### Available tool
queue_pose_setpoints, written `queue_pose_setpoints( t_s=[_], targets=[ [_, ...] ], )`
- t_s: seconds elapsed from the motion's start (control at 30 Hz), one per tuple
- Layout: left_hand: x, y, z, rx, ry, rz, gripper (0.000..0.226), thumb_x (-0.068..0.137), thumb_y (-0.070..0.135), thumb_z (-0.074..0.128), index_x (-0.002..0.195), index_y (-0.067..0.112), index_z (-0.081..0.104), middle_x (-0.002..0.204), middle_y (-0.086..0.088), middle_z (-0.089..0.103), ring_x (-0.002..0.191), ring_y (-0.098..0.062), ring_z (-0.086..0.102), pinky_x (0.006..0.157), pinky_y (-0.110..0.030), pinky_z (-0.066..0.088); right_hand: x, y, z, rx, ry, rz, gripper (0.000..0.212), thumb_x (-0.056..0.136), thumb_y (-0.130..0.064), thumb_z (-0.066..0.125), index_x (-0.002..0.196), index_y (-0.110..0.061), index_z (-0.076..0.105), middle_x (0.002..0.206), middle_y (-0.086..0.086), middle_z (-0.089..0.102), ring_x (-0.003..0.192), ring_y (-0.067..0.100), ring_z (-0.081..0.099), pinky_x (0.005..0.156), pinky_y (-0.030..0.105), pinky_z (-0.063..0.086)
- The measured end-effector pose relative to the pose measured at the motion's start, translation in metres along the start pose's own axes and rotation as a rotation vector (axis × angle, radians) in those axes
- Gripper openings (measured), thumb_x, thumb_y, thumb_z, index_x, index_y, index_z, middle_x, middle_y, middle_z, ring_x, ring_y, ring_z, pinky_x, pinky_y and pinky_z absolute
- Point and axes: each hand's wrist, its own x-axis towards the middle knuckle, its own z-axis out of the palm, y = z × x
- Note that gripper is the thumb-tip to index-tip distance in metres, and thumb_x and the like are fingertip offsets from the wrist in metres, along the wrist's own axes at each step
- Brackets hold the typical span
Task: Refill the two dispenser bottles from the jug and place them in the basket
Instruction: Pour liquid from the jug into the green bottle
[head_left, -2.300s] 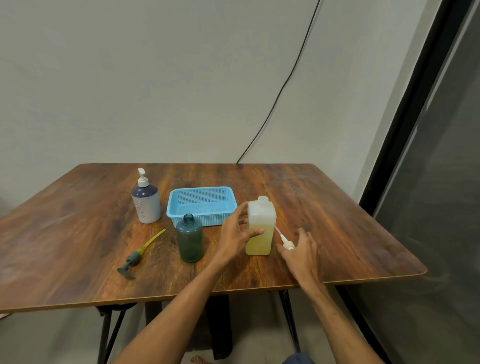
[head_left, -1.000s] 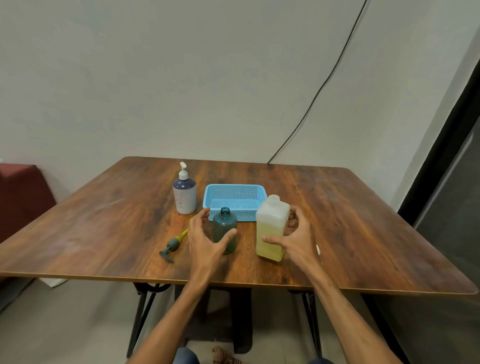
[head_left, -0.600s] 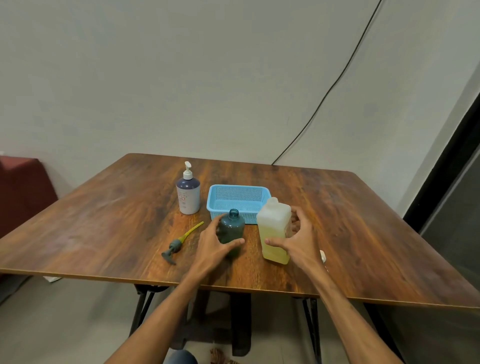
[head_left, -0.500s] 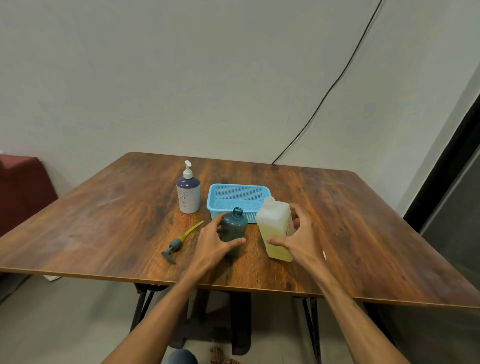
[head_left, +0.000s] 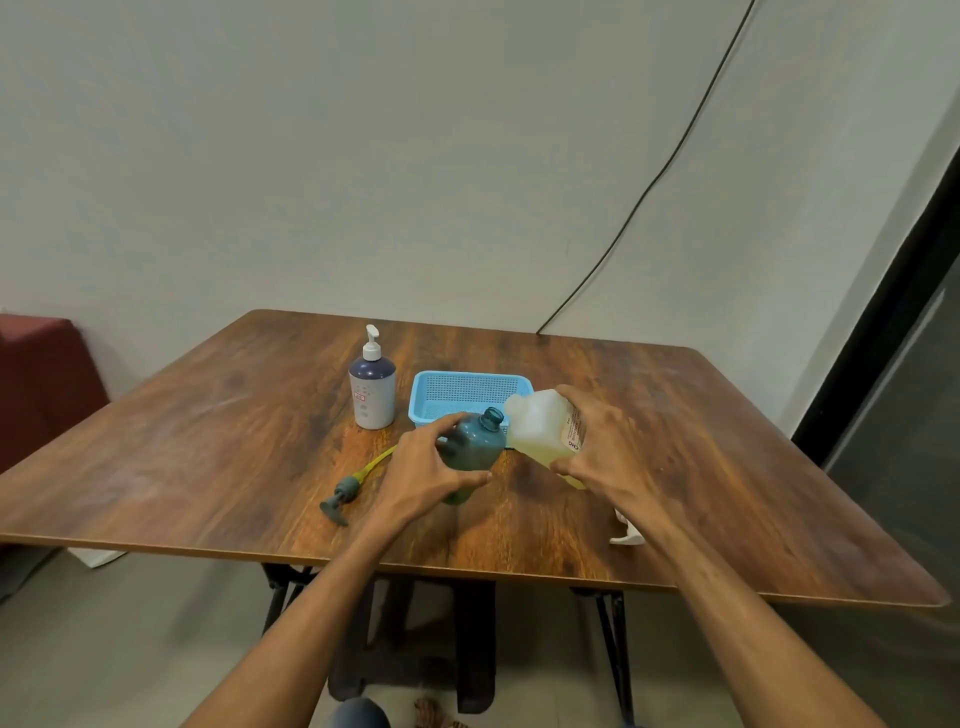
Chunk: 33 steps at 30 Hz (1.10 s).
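My left hand (head_left: 423, 475) grips the uncapped green bottle (head_left: 475, 447), which leans right with its open neck toward the jug. My right hand (head_left: 605, 447) holds the translucent jug (head_left: 543, 428) of yellowish liquid, lifted and tipped left so its top is next to the bottle's mouth. The green pump head (head_left: 345, 491) with its yellow tube lies on the table to the left. A white-and-purple dispenser bottle (head_left: 371, 387) stands upright with its pump on. The blue basket (head_left: 467, 397) sits behind the green bottle.
The wooden table (head_left: 208, 447) has its front edge near me. A small white cap or pump piece (head_left: 628, 535) lies by my right forearm. A black cable (head_left: 649, 192) runs down the wall. A dark red seat (head_left: 41, 374) is at the left.
The jug has been lifted and tipped left toward the green bottle. My left hand has tilted the green bottle toward the jug. The camera view has shifted slightly.
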Motion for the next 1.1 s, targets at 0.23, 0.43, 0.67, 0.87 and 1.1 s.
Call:
queue_pose_setpoints(
  t_s=[0.23,0.43,0.67,0.87,1.1],
  targets=[
    [0.000,0.006,0.000,0.022,-0.003,0.020,0.080,0.065,0.041,0.088,0.136,0.029,0.052,0.114,0.010,0.060,0.097,-0.007,0.060,0.076,-0.017,0.055,0.000,-0.006,-0.011,-0.103,0.013,-0.041,0.085,0.057,-0.016,0.089,0.135,-0.019,0.055,0.125,0.002,0.064,0.106,0.023,0.062,0.081,0.034,0.049],
    [0.000,0.010,-0.002,0.042,-0.019,0.023,0.082,0.064,0.040,0.089,0.136,0.028,0.053,0.115,0.007,0.062,0.097,-0.007,0.060,0.077,-0.020,0.055,0.003,-0.007,-0.018,-0.209,-0.004,-0.071,0.087,0.058,-0.017,0.088,0.137,-0.021,0.052,0.125,0.002,0.065,0.104,0.025,0.064,0.081,0.041,0.056],
    [-0.001,0.014,-0.001,0.036,-0.025,0.010,0.082,0.064,0.038,0.089,0.137,0.025,0.054,0.117,0.005,0.062,0.099,-0.009,0.060,0.079,-0.022,0.055,0.004,-0.010,-0.028,-0.277,-0.017,-0.096,0.085,0.060,-0.011,0.085,0.138,-0.018,0.053,0.120,0.006,0.066,0.098,0.029,0.065,0.079,0.039,0.054],
    [-0.001,0.016,-0.003,0.028,-0.033,0.010,0.082,0.064,0.035,0.090,0.137,0.025,0.053,0.116,0.006,0.061,0.102,-0.011,0.060,0.083,-0.027,0.056,0.003,-0.016,-0.035,-0.330,-0.030,-0.107,0.082,0.063,-0.007,0.081,0.139,-0.017,0.053,0.119,0.008,0.066,0.096,0.032,0.063,0.078,0.037,0.049],
    [-0.001,0.013,-0.005,0.042,-0.051,0.014,0.083,0.064,0.038,0.089,0.137,0.025,0.053,0.116,0.009,0.060,0.103,-0.012,0.060,0.082,-0.026,0.056,0.004,-0.021,-0.040,-0.381,-0.077,-0.109,0.083,0.068,-0.011,0.080,0.144,-0.020,0.046,0.125,0.006,0.062,0.099,0.028,0.061,0.084,0.040,0.051]
  ],
)
